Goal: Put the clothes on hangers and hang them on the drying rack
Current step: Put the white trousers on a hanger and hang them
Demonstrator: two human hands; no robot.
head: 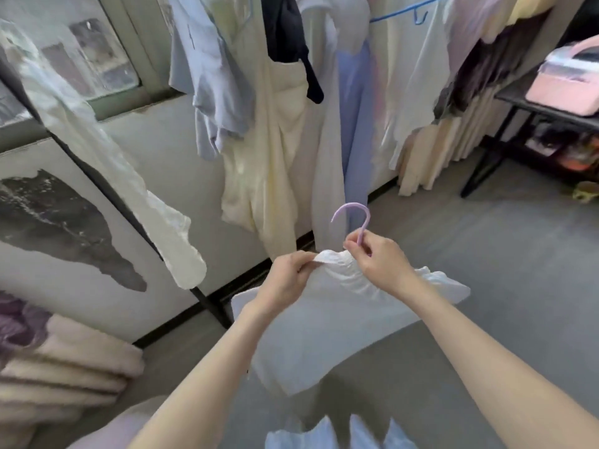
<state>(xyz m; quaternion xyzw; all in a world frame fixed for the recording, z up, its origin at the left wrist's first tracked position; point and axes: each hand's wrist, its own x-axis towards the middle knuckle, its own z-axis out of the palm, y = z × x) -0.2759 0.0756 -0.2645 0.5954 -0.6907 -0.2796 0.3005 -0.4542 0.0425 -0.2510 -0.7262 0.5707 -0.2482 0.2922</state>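
Grey floor (486,254), hung laundry behind. Right hand (377,259) pinches hanger (356,218) neck; left hand (288,277) pinches shirt (324,335) collar beside hanger. Seat collar evenly, keep hook upright.

The white garment (327,322) hides the lilac hanger (355,218) below its hook.

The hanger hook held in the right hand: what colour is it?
Pale lilac hanger hook, head view.
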